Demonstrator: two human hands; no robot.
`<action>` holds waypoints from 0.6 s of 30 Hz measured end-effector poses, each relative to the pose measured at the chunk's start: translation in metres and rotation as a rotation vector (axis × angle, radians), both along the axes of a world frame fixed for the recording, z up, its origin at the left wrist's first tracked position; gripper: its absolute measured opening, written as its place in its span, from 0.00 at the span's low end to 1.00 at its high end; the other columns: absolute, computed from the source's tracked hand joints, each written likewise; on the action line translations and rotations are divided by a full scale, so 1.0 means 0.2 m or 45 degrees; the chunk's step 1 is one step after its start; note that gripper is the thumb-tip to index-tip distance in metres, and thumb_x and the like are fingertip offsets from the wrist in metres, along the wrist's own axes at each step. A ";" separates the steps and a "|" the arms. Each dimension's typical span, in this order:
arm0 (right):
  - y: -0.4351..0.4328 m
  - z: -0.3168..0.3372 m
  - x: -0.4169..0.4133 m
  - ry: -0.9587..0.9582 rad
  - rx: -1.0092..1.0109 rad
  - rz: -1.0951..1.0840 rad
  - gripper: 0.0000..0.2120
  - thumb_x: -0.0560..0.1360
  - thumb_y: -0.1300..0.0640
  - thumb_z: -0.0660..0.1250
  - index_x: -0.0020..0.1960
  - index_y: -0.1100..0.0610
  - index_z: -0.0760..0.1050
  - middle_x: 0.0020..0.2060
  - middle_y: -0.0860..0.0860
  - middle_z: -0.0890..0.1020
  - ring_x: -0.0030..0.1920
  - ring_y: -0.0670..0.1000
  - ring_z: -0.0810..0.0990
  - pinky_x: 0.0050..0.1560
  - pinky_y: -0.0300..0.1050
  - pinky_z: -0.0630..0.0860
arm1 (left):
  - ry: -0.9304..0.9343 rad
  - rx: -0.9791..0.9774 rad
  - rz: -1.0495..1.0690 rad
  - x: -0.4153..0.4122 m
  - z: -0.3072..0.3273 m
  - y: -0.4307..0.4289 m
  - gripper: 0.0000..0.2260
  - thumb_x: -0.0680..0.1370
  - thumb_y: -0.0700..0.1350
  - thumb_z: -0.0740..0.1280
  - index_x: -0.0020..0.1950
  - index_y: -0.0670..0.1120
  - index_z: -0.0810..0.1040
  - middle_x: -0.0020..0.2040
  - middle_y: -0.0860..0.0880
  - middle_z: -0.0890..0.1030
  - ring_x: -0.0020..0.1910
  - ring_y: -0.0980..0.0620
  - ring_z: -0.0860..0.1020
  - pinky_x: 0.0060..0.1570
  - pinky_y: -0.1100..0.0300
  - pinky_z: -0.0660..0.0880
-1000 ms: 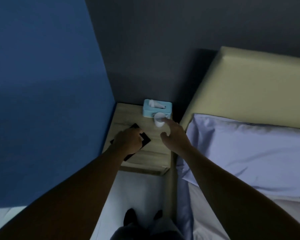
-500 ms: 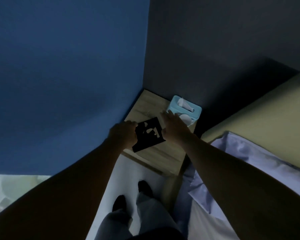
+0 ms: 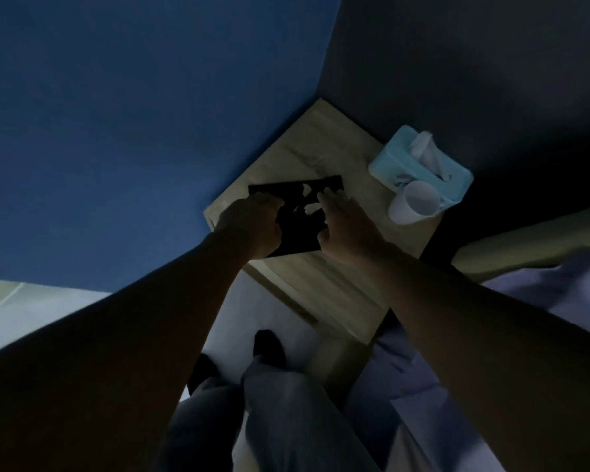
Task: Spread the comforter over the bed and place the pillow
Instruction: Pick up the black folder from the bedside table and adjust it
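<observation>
A blue wall (image 3: 133, 131) fills the upper left of the frame and a dark grey wall (image 3: 474, 63) the upper right. Both bare forearms reach up from the bottom corners. At the right edge lies the pillow (image 3: 566, 281), pale lilac and blurred, just below the yellowish headboard (image 3: 511, 247). More lilac bedding (image 3: 389, 369) shows at lower right; I cannot tell if it is the comforter. A wooden nightstand (image 3: 321, 148) sits in the corner at centre, beside the bed. At its far right stands a light blue tissue box (image 3: 399, 161), with a white cup (image 3: 413, 206) touching its near side. Over the nightstand's middle is a black card (image 3: 300, 236) with white marks. The left hand (image 3: 252, 226) grasps the card's left edge with curled fingers. The right hand (image 3: 348, 223) is released, its fingers stretched flat on the card's right side. Grey trousers (image 3: 286, 403) and a dark shoe (image 3: 269, 345) show at bottom centre.
</observation>
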State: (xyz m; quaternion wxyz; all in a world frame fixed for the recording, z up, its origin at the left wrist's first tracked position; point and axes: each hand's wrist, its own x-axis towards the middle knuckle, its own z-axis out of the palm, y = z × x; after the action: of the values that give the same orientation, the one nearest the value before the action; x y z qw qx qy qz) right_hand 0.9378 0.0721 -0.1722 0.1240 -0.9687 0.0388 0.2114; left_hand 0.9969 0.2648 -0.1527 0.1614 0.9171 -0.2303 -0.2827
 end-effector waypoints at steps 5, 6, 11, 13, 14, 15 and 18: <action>-0.06 -0.32 -0.12 -0.096 0.001 0.014 0.36 0.81 0.56 0.60 0.82 0.57 0.45 0.82 0.55 0.49 0.81 0.55 0.47 0.80 0.51 0.47 | -0.101 -0.061 0.047 -0.14 -0.34 0.03 0.27 0.81 0.47 0.64 0.79 0.46 0.60 0.78 0.44 0.63 0.75 0.43 0.64 0.72 0.48 0.65; -0.08 -0.39 -0.15 -0.120 -0.006 0.035 0.36 0.81 0.56 0.61 0.82 0.57 0.45 0.82 0.55 0.48 0.81 0.55 0.48 0.80 0.51 0.47 | -0.130 -0.060 0.053 -0.17 -0.39 0.04 0.28 0.81 0.46 0.64 0.79 0.46 0.59 0.79 0.44 0.61 0.76 0.43 0.63 0.72 0.49 0.64; -0.15 -0.64 -0.26 -0.269 0.042 0.095 0.37 0.80 0.58 0.62 0.82 0.56 0.45 0.82 0.54 0.47 0.81 0.53 0.46 0.81 0.49 0.45 | -0.245 -0.049 0.173 -0.30 -0.61 0.04 0.30 0.80 0.45 0.64 0.80 0.48 0.57 0.81 0.46 0.56 0.78 0.44 0.58 0.74 0.48 0.62; -0.18 -0.69 -0.30 -0.392 0.071 0.099 0.35 0.80 0.58 0.60 0.82 0.57 0.47 0.82 0.53 0.48 0.81 0.54 0.47 0.81 0.52 0.48 | -0.290 -0.008 0.176 -0.35 -0.68 0.04 0.33 0.79 0.44 0.65 0.81 0.48 0.54 0.82 0.47 0.52 0.79 0.45 0.56 0.75 0.48 0.61; -0.19 -0.71 -0.31 -0.434 0.085 0.082 0.35 0.80 0.58 0.59 0.82 0.56 0.47 0.82 0.53 0.48 0.81 0.54 0.47 0.80 0.54 0.50 | -0.324 0.024 0.167 -0.37 -0.71 0.03 0.35 0.78 0.43 0.66 0.81 0.49 0.52 0.82 0.47 0.50 0.80 0.45 0.54 0.76 0.48 0.59; -0.21 -0.72 -0.32 -0.450 0.096 0.046 0.34 0.81 0.56 0.59 0.82 0.55 0.46 0.82 0.53 0.47 0.81 0.54 0.47 0.80 0.55 0.52 | -0.368 0.053 0.156 -0.38 -0.73 0.03 0.36 0.78 0.43 0.67 0.81 0.48 0.51 0.82 0.47 0.49 0.80 0.45 0.53 0.77 0.48 0.56; -0.27 -0.75 -0.35 -0.399 0.150 -0.078 0.34 0.82 0.47 0.56 0.82 0.50 0.43 0.82 0.51 0.44 0.81 0.54 0.45 0.79 0.56 0.52 | -0.584 0.117 0.094 -0.41 -0.79 0.01 0.36 0.76 0.41 0.69 0.80 0.46 0.56 0.80 0.43 0.56 0.78 0.42 0.57 0.77 0.47 0.53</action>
State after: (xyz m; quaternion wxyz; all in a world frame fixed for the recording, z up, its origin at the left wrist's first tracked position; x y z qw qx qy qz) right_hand 0.8684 0.0190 -0.3217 0.1915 -0.9792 0.0362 0.0559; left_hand 0.9150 0.2676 -0.3106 0.0731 0.9715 -0.2140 -0.0709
